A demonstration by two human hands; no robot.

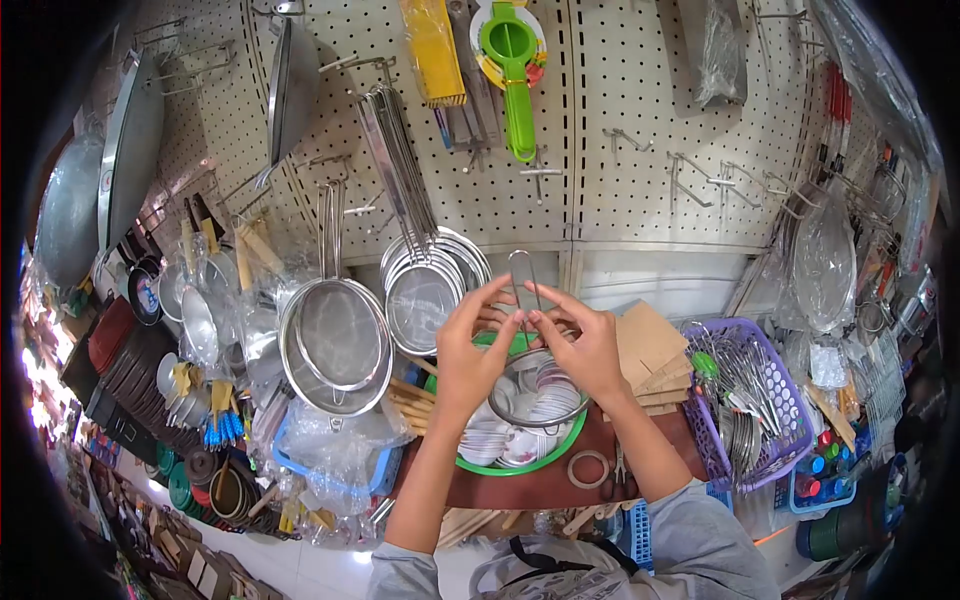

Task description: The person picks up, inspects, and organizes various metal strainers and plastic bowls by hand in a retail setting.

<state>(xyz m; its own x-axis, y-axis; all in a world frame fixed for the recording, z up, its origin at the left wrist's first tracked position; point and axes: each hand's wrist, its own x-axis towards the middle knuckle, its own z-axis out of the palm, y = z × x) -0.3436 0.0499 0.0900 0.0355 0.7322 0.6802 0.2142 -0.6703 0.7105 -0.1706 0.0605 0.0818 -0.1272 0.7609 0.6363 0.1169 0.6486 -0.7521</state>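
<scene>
A metal strainer [540, 423] with a round rim and a looped wire handle hangs upright between my hands. My left hand [474, 345] pinches the left side of its handle, thumb and fingertips near the wire. My right hand [582, 343] grips the handle's other side in the same way, with both thumbs close together. The loop of the handle rises above my fingers. Beneath, the strainer's rim overlaps a green basin [510, 470] full of small white dishes [484, 446].
More strainers [337, 345] hang at the left on a perforated wall panel [640, 90]. Cardboard pieces [645, 345] and a purple basket [765, 370] of metal utensils stand to the right. A tape roll [588, 469] and scissors [620, 470] lie on the brown table [480, 491].
</scene>
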